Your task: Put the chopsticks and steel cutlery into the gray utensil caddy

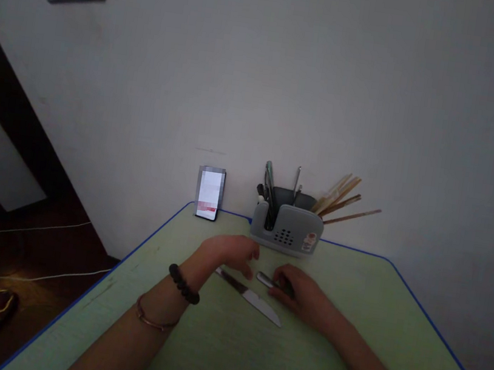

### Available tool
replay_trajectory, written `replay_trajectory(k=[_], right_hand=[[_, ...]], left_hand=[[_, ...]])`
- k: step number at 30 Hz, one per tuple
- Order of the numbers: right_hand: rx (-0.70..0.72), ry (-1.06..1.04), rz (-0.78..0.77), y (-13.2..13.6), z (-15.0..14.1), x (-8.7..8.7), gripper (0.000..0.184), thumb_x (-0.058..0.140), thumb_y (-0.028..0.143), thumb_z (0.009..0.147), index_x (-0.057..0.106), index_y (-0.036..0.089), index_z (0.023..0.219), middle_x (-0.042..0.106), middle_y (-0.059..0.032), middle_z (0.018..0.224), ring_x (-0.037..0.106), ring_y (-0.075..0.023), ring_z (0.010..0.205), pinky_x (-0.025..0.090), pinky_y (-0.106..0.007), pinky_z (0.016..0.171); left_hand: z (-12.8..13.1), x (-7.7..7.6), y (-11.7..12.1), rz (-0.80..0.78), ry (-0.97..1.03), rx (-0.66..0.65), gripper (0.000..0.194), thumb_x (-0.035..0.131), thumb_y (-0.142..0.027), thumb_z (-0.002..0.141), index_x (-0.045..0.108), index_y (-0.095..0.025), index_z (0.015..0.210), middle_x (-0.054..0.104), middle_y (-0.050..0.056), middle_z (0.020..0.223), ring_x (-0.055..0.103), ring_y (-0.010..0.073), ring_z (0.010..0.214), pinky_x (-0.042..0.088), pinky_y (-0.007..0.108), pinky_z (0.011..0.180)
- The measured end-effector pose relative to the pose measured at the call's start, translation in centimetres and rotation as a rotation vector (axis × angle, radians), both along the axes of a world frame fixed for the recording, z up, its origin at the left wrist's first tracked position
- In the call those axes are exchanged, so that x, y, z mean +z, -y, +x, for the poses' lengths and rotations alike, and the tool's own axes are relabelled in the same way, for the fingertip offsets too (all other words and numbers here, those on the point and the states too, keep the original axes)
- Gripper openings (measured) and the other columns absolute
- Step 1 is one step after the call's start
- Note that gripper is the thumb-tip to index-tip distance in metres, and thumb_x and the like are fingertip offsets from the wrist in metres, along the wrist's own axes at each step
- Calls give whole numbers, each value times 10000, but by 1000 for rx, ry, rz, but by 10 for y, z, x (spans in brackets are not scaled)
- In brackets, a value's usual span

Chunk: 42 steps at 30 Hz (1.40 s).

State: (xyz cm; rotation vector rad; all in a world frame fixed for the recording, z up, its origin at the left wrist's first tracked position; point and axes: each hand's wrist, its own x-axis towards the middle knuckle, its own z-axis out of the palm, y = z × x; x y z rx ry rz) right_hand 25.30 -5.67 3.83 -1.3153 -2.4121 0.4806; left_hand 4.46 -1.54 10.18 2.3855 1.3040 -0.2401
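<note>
A kitchen knife lies on the table with its dark handle towards the left and its pale blade point(263, 307) pointing to the lower right. My left hand point(232, 253) hovers just above and behind the handle, fingers bent but apart from the thumb, with nothing seen between them. To the right, my right hand point(299, 291) is closed around a slim dark-and-silver tool point(265, 279). Its silver end sticks out to the left of my fingers; the rest is mostly covered, so its kind is unclear.
A grey desk organizer point(298, 229) holding pens and several thin sticks or brushes stands at the back, against the wall. Left of it a lit phone point(210, 193) leans upright. Blue edging point(142, 241) borders the green table point(223, 353). White cables point(32, 277) lie beyond on the left.
</note>
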Motion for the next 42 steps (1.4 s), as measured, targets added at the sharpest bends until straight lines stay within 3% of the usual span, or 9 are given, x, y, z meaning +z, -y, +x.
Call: replay_trajectory(k=[6, 14, 22, 27, 33, 38, 42], right_hand=[[-173, 110, 47, -2, -3, 3, 90, 518, 217, 835, 590, 164, 828, 626, -100, 890, 566, -196, 804, 419, -303, 732], [-166, 203, -98, -1, -1, 10, 154, 573, 317, 822, 607, 186, 747, 645, -40, 678, 557, -158, 591, 326, -250, 529], [-72, 305, 168, 10, -10, -3, 272, 443, 369, 920, 608, 170, 835, 656, -86, 844, 604, -199, 789, 374, -285, 697], [-35, 342, 219, 12, -9, -4, 278, 439, 397, 922, 594, 177, 852, 662, -78, 853, 610, -196, 803, 373, -283, 698], [-161, 410, 193, 11, -14, -2, 270, 406, 405, 931, 562, 186, 962, 695, -87, 852, 640, -211, 758, 373, -284, 638], [-308, 404, 170, 5, -1, 1, 323, 367, 437, 931, 559, 177, 919, 690, -114, 849, 639, -241, 773, 369, -298, 612], [-328, 314, 174, 0, 7, -2, 318, 376, 443, 925, 546, 183, 854, 675, -96, 779, 624, -220, 722, 356, -285, 588]], left_hand=[[8, 0, 4, 49, -44, -25, 533, 731, -245, 607, 610, -204, 1124, 626, 100, 1163, 595, 269, 1001, 465, 299, 752], [17, -4, 11, 102, -51, -76, 474, 719, -258, 625, 628, -219, 1089, 640, 102, 1122, 608, 260, 957, 458, 283, 720], [21, -23, 2, 185, -41, -67, 261, 643, -313, 711, 674, -194, 941, 676, 108, 987, 619, 246, 873, 441, 276, 657], [23, -30, 0, 155, -5, -143, 184, 602, -337, 754, 665, -203, 863, 689, 54, 865, 619, 199, 782, 415, 247, 620], [-3, -9, -7, 15, 96, -161, 146, 525, -294, 817, 622, -189, 790, 683, 17, 728, 610, 155, 664, 388, 220, 569], [-44, 8, -20, 75, 206, 20, 162, 493, -310, 821, 585, -179, 794, 687, 28, 768, 624, 155, 709, 422, 220, 605], [-54, 20, -17, 45, 305, 77, 168, 469, -315, 828, 552, -172, 796, 679, 34, 741, 627, 149, 695, 441, 223, 609]])
